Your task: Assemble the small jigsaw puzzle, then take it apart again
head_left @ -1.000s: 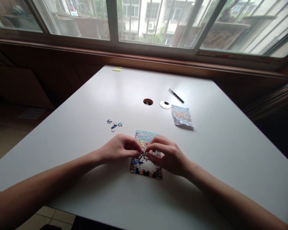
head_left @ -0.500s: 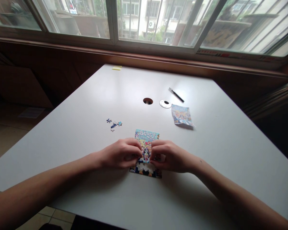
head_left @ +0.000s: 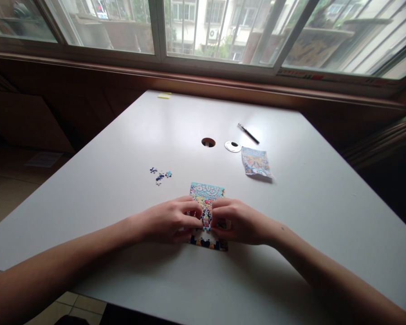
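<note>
A colourful jigsaw puzzle (head_left: 208, 193) lies flat on the white table, with a pale bare gap across its lower part. My left hand (head_left: 176, 220) bends over its left side, thumb and fingers curled down to the middle. From the other side, my right hand (head_left: 242, 221) pinches close to the same spot. Between the fingertips shows a small light-blue-edged puzzle piece (head_left: 206, 229), partly covered by both hands. Several loose puzzle pieces (head_left: 160, 177) sit in a small cluster beyond my left hand.
A crinkled printed picture sheet (head_left: 257, 162) lies to the right, near a round cover disc (head_left: 232, 146) and a black pen (head_left: 248, 133). The table has a round hole (head_left: 208, 142). Yellow sticky notes (head_left: 164, 95) are at the far edge, below the window.
My left hand has shifted slightly, its fingers now lower and closer over the puzzle's middle. My right hand stays nearly in place. The loose pieces have not moved.
</note>
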### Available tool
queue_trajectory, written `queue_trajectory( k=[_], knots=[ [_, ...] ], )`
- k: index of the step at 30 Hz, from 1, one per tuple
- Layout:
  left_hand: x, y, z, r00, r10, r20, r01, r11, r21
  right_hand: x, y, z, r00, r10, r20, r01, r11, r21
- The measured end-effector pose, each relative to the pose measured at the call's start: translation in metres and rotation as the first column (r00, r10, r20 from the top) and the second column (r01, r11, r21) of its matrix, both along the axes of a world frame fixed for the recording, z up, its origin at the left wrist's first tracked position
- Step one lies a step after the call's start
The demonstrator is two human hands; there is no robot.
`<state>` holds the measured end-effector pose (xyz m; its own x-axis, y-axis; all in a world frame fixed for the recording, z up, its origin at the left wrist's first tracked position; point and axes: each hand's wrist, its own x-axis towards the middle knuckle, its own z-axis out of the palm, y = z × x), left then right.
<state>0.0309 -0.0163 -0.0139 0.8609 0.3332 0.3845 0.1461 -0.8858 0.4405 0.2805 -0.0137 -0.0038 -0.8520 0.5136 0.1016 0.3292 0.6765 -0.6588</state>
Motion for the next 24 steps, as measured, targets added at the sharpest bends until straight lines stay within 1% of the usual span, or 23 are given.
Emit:
queue_trajectory(
  k=[3,8,10,13,15,16,18,19,20,21,23,24],
  knots=[
    [0.001,-0.002,0.003,0.998,0.002,-0.056,0.001,0.998,0.062,0.001,0.0,0.001,1.0,0.004,0.001,-0.004,1.0,-0.008],
    [0.0,-0.003,0.003,0.994,0.009,-0.11,0.004,0.994,0.113,0.003,0.001,0.004,1.0,0.01,-0.002,-0.01,1.0,-0.021],
    [0.001,-0.004,0.002,0.994,0.01,-0.11,0.004,0.992,0.129,0.003,0.001,0.004,1.0,0.023,0.004,-0.023,1.0,0.013],
    [0.004,-0.007,0.0,0.994,0.029,-0.106,-0.013,0.988,0.151,0.003,0.001,0.004,0.998,0.061,0.027,-0.064,0.99,0.126],
    [0.004,-0.006,0.0,0.997,0.047,-0.066,-0.036,0.985,0.166,0.004,0.0,0.003,0.996,0.079,0.043,-0.087,0.976,0.198],
    [0.001,-0.003,0.0,0.997,0.07,-0.031,-0.063,0.983,0.172,0.004,0.0,0.003,0.995,0.084,0.05,-0.093,0.971,0.221],
    [-0.011,0.01,0.002,0.985,0.171,0.039,-0.175,0.969,0.175,0.004,0.0,0.003,0.995,0.089,0.049,-0.098,0.968,0.232],
    [-0.021,0.019,0.003,0.963,0.263,0.058,-0.27,0.948,0.17,0.005,0.0,0.003,0.995,0.092,0.035,-0.097,0.97,0.223],
    [-0.034,0.029,0.005,0.927,0.37,0.053,-0.374,0.912,0.169,0.005,0.001,0.003,0.996,0.09,0.01,-0.091,0.974,0.209],
    [-0.049,0.04,0.007,0.885,0.463,0.045,-0.462,0.867,0.185,0.006,0.002,0.003,0.996,0.082,-0.022,-0.076,0.978,0.192],
    [-0.079,0.06,0.01,0.774,0.634,0.016,-0.624,0.757,0.195,0.007,0.005,0.002,0.995,0.039,-0.096,-0.023,0.985,0.169],
    [-0.093,0.068,0.012,0.73,0.684,-0.02,-0.669,0.719,0.186,0.008,0.007,0.001,0.992,0.004,-0.127,0.017,0.986,0.166]
  ],
)
